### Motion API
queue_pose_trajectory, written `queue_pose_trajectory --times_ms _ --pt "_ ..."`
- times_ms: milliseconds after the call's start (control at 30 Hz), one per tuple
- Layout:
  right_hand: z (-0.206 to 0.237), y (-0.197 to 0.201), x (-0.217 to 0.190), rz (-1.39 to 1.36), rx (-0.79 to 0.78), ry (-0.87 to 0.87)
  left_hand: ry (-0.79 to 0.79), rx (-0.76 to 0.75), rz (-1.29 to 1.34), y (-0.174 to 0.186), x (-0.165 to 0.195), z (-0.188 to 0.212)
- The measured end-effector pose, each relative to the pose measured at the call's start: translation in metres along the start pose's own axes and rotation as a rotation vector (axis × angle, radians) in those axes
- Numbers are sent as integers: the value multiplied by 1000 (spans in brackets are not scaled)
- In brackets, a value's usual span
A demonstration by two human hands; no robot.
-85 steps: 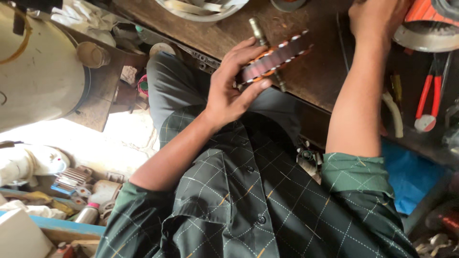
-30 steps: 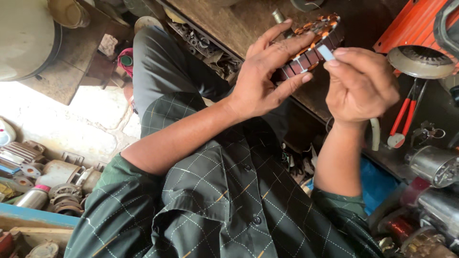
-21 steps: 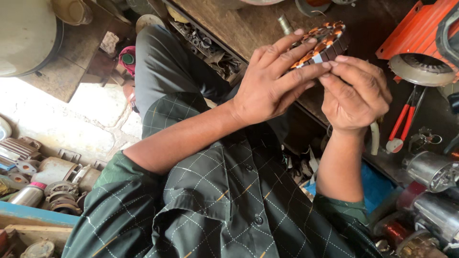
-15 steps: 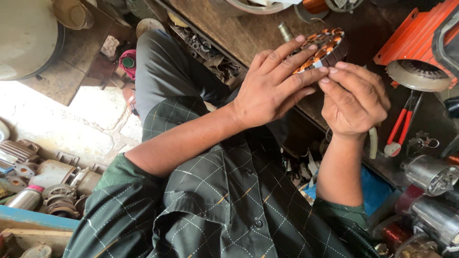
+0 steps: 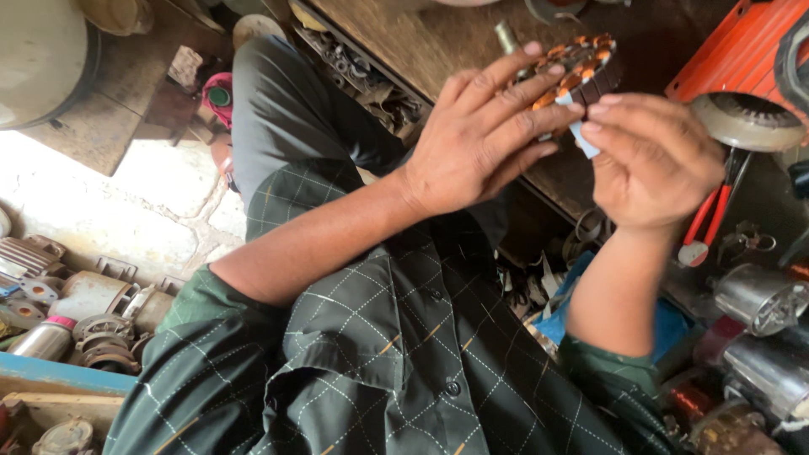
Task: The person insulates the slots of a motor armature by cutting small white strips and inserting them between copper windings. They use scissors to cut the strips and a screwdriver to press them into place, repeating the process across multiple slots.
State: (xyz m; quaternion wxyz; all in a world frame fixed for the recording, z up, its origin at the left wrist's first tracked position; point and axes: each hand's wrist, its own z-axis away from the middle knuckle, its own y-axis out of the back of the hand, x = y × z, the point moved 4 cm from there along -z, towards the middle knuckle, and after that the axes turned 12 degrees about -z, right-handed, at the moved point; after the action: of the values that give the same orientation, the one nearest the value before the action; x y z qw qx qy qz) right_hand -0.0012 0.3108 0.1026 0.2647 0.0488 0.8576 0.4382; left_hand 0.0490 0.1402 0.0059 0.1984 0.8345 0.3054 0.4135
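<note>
L hand now grips the wound rotor w/ copper coils at upper right of frame, fingers spread across its face, vs. 2.8 s ago when it held the part alone lower toward centre. R hand, then away at top edge, is closed in a pinch on a pale paper strip touching the coils. Judgement: strip fitting into core is under way, not seated yet.

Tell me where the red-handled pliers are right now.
In the head view the red-handled pliers lie on the dark workbench at far right, just beyond the right hand and below the round metal motor part.
</note>
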Motion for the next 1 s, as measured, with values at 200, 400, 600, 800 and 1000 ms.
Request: queue_pose_trajectory --times_ms 200,400,600,800,1000 --pt "-2 18 11 -106 -204 -67 7 0 18 -1 2 3" --pt "8 16 25 -183 -279 -118 43 -41 65 1 3 4" --pt "17 14 31 -186 -228 -189 47 -22 97 -1 1 5" --pt "16 8 28 -231 -172 -186 25 -10 75 -6 -2 7" --pt "-2 0 27 -160 -136 -140 18 15 74 -4 -8 0"
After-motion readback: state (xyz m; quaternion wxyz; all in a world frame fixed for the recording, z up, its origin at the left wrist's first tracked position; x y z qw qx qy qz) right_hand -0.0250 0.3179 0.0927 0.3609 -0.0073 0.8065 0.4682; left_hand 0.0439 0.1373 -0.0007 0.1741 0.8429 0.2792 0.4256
